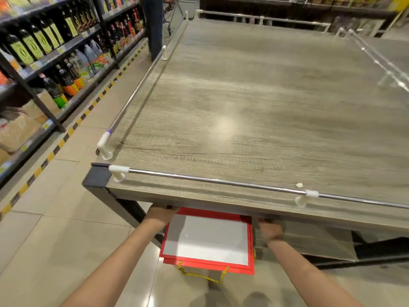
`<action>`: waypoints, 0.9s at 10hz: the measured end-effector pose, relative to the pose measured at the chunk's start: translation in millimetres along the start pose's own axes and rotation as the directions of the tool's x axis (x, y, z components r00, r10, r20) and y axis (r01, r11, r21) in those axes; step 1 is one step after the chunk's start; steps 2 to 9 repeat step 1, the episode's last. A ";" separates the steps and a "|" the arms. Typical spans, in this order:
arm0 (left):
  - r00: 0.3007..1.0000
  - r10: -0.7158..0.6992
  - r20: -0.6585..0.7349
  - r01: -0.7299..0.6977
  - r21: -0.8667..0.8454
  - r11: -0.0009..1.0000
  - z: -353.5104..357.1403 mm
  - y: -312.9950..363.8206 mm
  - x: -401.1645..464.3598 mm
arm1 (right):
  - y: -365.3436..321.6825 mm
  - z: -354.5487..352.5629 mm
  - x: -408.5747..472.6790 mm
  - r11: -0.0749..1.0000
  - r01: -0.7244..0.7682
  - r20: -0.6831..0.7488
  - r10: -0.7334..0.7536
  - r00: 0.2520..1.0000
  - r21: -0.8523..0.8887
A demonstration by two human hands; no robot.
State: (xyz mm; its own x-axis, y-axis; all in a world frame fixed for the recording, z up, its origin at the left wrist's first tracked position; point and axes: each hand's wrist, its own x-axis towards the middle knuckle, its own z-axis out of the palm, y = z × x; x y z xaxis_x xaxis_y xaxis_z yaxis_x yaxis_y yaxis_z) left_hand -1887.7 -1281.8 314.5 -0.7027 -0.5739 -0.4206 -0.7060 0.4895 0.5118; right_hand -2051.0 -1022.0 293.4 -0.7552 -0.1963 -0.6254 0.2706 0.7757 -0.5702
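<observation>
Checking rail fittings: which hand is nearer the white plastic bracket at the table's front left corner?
Left. The left hand is below and right of the white plastic bracket; the right hand is much farther right.

The front edge of the worktop (254, 103) hides the fingers of the left hand (162, 214) and the right hand (270, 231), so their hold cannot be told. It also covers the top of the red bag (205, 240). The worktop's right side runs off the picture. Left of it, labels on the bottles (44, 41) are too small to read. At its far left corner a person (155, 25) is cut off above the legs.
</observation>
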 end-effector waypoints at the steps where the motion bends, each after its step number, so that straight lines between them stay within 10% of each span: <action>1: 0.995 -0.060 0.076 0.051 0.109 0.993 -3.9 13.6 -28.7 | -4.9 -8.1 -47.2 0.997 0.021 -0.013 -0.022 1.000 -0.069; 9: 0.995 -0.060 0.076 0.051 0.109 0.993 -3.9 13.6 -28.7 | -4.9 -8.1 -47.2 0.997 0.021 -0.013 -0.022 1.000 -0.069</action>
